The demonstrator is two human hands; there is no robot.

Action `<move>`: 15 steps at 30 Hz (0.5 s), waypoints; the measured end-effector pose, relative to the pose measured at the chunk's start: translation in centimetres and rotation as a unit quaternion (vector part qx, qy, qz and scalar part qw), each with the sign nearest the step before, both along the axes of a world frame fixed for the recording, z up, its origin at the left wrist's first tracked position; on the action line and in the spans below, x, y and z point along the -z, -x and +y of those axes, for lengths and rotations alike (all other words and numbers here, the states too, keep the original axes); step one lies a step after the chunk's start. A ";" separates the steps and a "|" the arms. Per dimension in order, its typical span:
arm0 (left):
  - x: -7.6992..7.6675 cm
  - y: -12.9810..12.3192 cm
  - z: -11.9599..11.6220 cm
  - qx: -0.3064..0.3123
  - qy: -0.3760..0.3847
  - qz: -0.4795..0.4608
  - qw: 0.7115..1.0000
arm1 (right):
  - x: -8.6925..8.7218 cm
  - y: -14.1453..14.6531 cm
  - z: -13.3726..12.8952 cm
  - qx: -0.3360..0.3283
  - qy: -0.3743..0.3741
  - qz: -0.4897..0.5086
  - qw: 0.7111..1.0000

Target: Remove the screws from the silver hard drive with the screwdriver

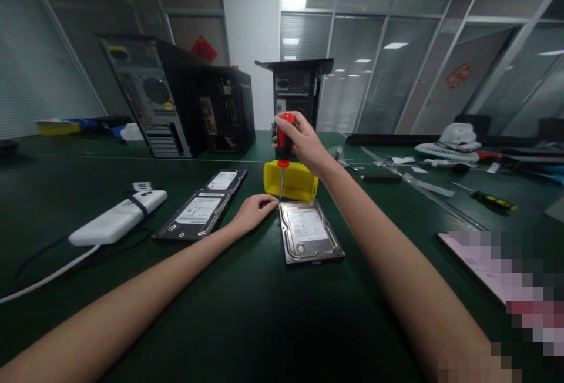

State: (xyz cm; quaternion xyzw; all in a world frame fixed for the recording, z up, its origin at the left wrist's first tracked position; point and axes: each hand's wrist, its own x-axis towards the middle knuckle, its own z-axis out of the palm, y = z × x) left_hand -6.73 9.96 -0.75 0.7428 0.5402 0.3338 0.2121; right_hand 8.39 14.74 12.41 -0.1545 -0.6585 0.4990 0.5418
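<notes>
My right hand [299,139] is wrapped round the handle of a red and black screwdriver [284,145]. The screwdriver stands upright, its tip down at the far left corner of a silver hard drive [308,229] lying flat, label up. My left hand [255,212] rests on the table at that same corner, thumb and fingers pinched together beside the tip; whatever is between them is too small to make out. Just behind the drive sits a yellow tray [297,180]. Two more hard drives, one nearer [194,212] and one farther [224,180], lie to the left of my left hand.
A white power strip [118,218] with its cable lies at left. Computer cases [176,95] stand at the back left, another case [295,86] behind the tray. To the right are a yellow-black screwdriver [489,198], a black bar [381,178] and a pink flat object [471,259].
</notes>
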 end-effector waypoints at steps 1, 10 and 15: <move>0.0 0.0 0.0 0.000 0.001 0.000 1.000 | 0.0 0.0 0.0 -0.005 -0.001 0.000 1.000; -0.2 -0.1 -0.2 0.002 0.007 -0.014 1.000 | 0.1 0.5 -0.4 -0.005 -0.013 -0.005 1.000; -0.1 -0.1 -0.1 0.002 0.005 -0.014 1.000 | -0.3 0.3 -0.5 -0.005 0.049 -0.014 0.999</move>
